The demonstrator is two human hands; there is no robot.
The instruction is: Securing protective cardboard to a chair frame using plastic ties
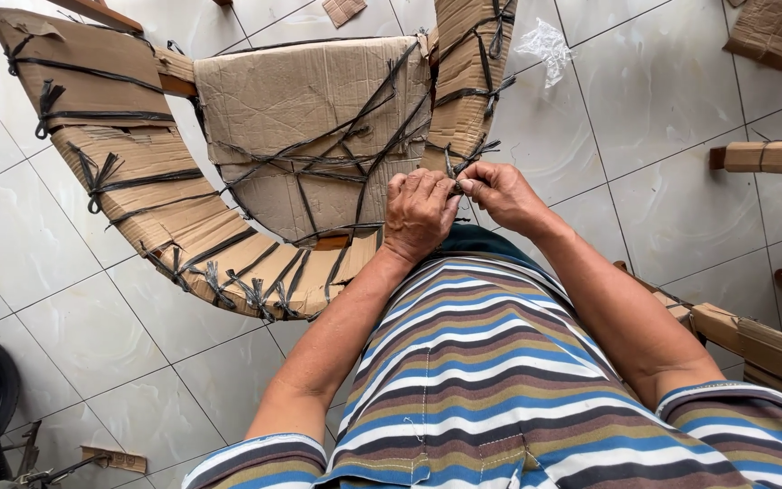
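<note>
Over a striped shirt (472, 380), the left hand (420, 215) and right hand (498, 195) meet, each grip pinched shut on a thin black plastic strap (457, 186). The strap binds a curved, cardboard-wrapped wooden furniture frame (228, 172) resting just beyond on the pale tiled floor (644, 181).

cardboard wrapping (314, 100) brown | straps (355, 154) black | shirt (472, 362) blue-brown-white stripes | floor tiles (662, 118) white

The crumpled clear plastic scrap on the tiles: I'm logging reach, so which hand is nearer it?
Right. The right hand lies below and slightly left of the plastic scrap; the left hand sits farther left.
</note>
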